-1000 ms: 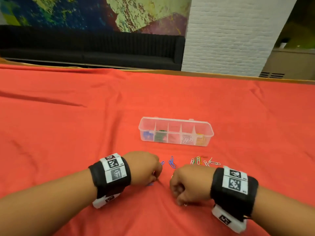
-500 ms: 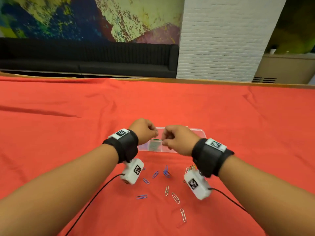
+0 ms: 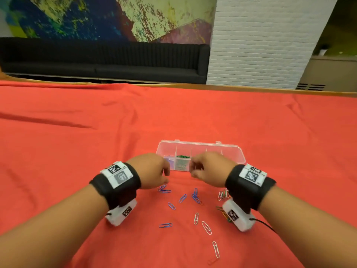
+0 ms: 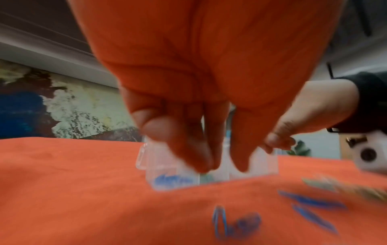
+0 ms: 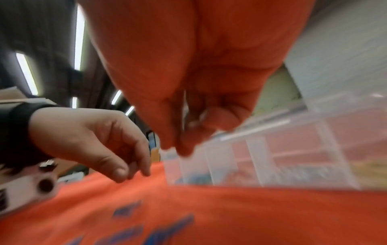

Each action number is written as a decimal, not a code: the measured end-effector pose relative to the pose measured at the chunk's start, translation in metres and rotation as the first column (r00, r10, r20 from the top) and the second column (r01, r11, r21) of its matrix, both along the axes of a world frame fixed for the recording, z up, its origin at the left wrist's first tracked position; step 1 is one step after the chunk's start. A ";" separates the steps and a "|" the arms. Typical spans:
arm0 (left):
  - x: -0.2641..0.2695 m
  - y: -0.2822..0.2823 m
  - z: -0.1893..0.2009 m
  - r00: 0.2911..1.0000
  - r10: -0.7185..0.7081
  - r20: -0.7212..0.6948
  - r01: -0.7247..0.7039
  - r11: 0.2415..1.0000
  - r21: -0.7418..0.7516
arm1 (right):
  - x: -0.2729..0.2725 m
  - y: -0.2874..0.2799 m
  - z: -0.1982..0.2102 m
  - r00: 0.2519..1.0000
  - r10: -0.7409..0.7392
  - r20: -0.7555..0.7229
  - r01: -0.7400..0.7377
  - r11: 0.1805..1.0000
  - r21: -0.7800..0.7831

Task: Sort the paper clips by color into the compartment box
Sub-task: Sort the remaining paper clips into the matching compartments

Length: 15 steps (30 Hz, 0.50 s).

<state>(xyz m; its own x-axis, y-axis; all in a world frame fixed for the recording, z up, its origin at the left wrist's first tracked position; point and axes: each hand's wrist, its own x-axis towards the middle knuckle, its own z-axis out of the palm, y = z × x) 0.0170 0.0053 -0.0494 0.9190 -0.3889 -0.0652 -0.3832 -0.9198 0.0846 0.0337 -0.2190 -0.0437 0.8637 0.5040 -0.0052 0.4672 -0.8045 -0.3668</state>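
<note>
The clear compartment box (image 3: 199,147) lies on the red cloth; its leftmost cell holds blue clips (image 4: 171,180) and the cell beside it holds green clips (image 3: 182,157). My left hand (image 3: 167,176) hovers at the box's near left corner, fingers hanging loosely curled with nothing between them. My right hand (image 3: 194,169) hangs over the near wall by the green cell with its fingers curled toward the thumb; blur hides whether it pinches anything. Loose blue clips (image 3: 196,197) and white clips (image 3: 206,227) lie on the cloth below both hands.
A mixed bunch of coloured clips (image 3: 223,194) lies by my right wrist, partly hidden by the wrist camera. The red cloth (image 3: 77,151) stretches wide on both sides of the box. A dark sofa and a white brick pillar stand beyond the table's far edge.
Both hands rose from the clip pile to the box half a second ago. They have since drawn back slightly toward its near wall.
</note>
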 end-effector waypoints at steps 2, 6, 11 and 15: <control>-0.007 0.001 -0.010 0.994 -0.017 -0.108 0.025 0.997 0.069 | -0.011 -0.004 -0.009 0.994 0.023 -0.108 -0.044 0.979 -0.200; -0.011 -0.008 -0.022 0.987 -0.075 -0.140 0.085 0.995 0.061 | -0.016 -0.002 -0.025 0.990 0.024 -0.139 -0.058 0.968 -0.243; -0.021 -0.015 -0.030 0.998 -0.057 -0.033 0.058 0.997 0.057 | -0.021 0.001 -0.028 0.989 0.102 -0.109 -0.124 0.967 -0.224; -0.025 -0.002 -0.012 0.997 0.073 -0.017 -0.074 0.986 -0.147 | -0.023 0.000 -0.025 0.997 0.080 -0.006 -0.080 0.989 -0.127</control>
